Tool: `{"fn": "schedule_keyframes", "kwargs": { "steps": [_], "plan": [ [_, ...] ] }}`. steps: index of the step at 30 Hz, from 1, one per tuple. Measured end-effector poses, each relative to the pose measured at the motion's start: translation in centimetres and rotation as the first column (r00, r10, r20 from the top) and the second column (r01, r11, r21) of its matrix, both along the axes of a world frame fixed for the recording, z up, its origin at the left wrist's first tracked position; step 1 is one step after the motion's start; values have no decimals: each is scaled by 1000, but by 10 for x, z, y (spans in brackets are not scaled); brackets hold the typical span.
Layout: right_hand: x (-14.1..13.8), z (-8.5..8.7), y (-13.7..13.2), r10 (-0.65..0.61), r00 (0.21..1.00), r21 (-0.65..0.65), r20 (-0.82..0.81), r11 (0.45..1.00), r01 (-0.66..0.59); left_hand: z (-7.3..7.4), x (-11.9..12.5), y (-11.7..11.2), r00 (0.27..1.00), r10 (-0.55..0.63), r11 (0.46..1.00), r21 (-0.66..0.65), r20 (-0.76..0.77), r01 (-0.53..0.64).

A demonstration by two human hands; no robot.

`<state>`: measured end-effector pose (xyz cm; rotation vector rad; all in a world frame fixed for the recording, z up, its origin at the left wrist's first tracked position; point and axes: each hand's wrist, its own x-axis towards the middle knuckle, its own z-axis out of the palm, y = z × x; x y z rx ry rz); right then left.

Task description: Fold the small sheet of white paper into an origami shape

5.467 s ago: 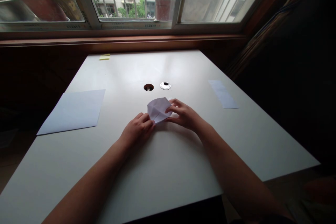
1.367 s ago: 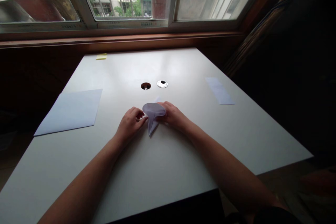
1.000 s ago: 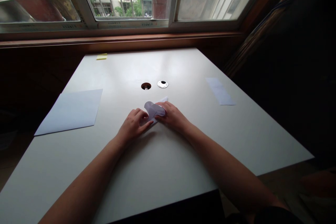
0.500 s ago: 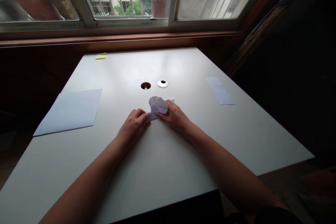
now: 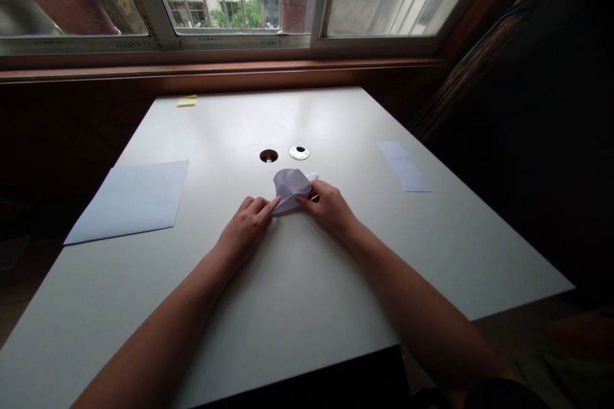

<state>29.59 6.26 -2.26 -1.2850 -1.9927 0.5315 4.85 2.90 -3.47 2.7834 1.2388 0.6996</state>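
Observation:
A partly folded sheet of paper [image 5: 290, 184] lies near the middle of the white table [image 5: 297, 287], with one flap bent up in a curve. At its lower left corner, my left hand [image 5: 250, 220] grips the edge, thumb and fingers closed on it. My right hand [image 5: 330, 204] pinches the paper's right side between thumb and forefinger. A small white paper point shows just behind my right fingertips. The underside of the folded paper is hidden.
A stack of white paper [image 5: 129, 199] lies at the left edge. A narrow paper strip [image 5: 405, 166] is on the right. Sticky notes [image 5: 187, 101] sit at the back left. Behind the paper are a round cable hole [image 5: 268, 156] and a metal ring cover [image 5: 299, 153].
The raised flap has bent lower and flatter over the paper. My right hand has shifted slightly right, and its thumb has moved along the flap's edge. My left hand stays nearly in place.

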Motion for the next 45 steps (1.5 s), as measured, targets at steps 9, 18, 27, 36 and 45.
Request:
{"fn": "schedule_keyframes", "kwargs": {
  "steps": [9, 18, 27, 36, 45],
  "plan": [
    [-12, -5, 2, -79, 982, 119, 174, 991, 58, 1, 2, -3, 999, -45, 999, -21, -28, 44],
    [-12, -3, -1, -76, 978, 140, 192, 989, 49, 4, 5, -4, 998, -29, 999, -39, -52, 27],
    [-2, -4, 1, -84, 978, 95, 191, 993, 66, 0, 7, -4, 1000, 6, 999, -35, -11, -7],
    [-6, -5, 2, -158, 959, 89, 235, 986, 141, -2, 8, -4, 992, -15, 995, -94, 122, 27],
    [-5, 0, -2, -124, 985, 117, 119, 987, 110, 2, 9, -5, 995, -15, 993, -112, 98, 26]
  ]
}}
